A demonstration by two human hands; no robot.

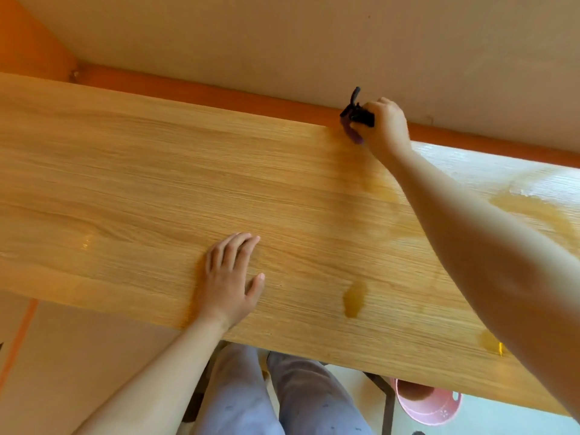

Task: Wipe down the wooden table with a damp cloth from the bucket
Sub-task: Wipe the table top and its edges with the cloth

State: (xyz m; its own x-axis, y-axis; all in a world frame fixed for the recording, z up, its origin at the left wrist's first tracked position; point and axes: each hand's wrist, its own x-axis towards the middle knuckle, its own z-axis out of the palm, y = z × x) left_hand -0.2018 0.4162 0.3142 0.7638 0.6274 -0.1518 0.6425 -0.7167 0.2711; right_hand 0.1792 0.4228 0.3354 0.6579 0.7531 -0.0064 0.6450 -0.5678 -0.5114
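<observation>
A light wooden table (131, 183) fills the view, with wet patches on its right half and small puddles near the front edge. My right hand (384, 124) reaches to the far edge and is shut on a dark purple-black cloth (354, 119), pressing it against the tabletop by the wall. My left hand (230, 284) lies flat and open on the table near the front edge, holding nothing. A pink bucket (428, 403) stands on the floor under the table's front right, partly hidden by the tabletop.
A pale wall with an orange baseboard (188, 86) runs right behind the table's far edge. My legs in grey trousers (276, 400) stand at the front edge. A dark table leg (387, 403) stands beside the bucket.
</observation>
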